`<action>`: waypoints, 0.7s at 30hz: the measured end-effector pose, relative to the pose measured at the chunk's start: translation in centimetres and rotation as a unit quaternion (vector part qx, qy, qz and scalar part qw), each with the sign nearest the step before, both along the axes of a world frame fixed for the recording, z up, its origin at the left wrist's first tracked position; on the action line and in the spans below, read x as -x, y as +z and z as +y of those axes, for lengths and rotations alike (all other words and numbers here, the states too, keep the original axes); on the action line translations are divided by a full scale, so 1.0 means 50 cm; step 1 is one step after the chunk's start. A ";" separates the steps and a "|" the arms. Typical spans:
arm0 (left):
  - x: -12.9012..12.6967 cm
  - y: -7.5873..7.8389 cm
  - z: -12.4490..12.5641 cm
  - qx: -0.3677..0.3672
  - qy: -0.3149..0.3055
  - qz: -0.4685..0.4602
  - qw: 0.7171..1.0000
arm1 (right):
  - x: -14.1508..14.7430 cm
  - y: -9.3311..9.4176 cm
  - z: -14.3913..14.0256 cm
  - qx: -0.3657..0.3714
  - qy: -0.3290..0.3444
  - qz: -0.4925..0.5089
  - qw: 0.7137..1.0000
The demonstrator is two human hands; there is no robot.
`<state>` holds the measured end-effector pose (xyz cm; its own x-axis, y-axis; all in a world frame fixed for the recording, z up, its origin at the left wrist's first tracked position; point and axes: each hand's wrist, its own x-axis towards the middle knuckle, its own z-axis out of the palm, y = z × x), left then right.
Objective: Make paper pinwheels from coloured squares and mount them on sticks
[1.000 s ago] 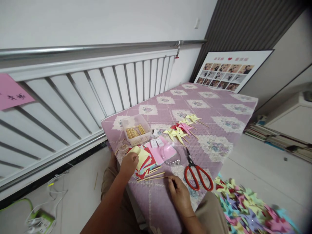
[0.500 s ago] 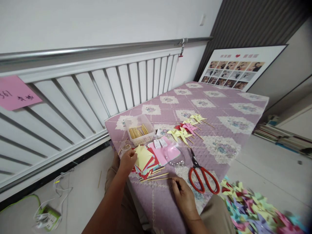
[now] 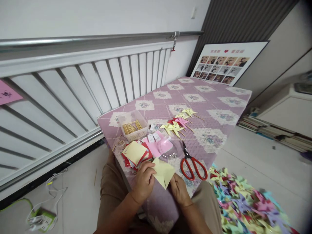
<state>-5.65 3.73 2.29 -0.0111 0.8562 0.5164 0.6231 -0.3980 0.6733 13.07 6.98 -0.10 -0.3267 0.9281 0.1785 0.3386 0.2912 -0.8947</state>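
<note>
Lower centre of frame: left hand (image 3: 144, 182) and right hand (image 3: 178, 190) both pinch one yellow paper square (image 3: 162, 172), fingers closed on its edges, just above the quilted tabletop (image 3: 214, 100). Paper stack (image 3: 134, 153) up-left; red scissors (image 3: 191, 162) right (lying flat).

Both forearms reach forward, close together, bare. Left hand (image 3: 144, 180) curled, fingers pinched shut. Right hand (image 3: 179, 190) just beside it, fingers closed likewise

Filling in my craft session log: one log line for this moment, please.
both hands hold yellow paper square | paper stack left | scissors right
</note>
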 end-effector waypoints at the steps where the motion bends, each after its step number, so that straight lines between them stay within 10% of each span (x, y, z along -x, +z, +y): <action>1: -0.007 -0.015 -0.005 0.002 -0.011 0.005 1.000 | -0.003 0.005 -0.001 0.009 0.006 0.013 1.000; 10: -0.016 -0.041 -0.013 0.042 -0.011 0.024 0.999 | -0.008 0.014 -0.007 0.139 -0.005 0.087 0.986; 15: -0.029 -0.058 -0.016 0.086 0.039 -0.141 0.986 | 0.001 0.004 -0.010 0.217 -0.059 0.165 0.960; 21: -0.046 -0.051 -0.027 0.279 0.020 -0.538 0.795 | -0.007 -0.010 -0.008 0.251 -0.098 0.230 0.935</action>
<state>-3.35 2.35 -0.24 -0.2216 0.9369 -0.2705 -0.4279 0.1558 0.8903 13.43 6.58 -0.57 -0.1381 0.9664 -0.2167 -0.1120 -0.2326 -0.9661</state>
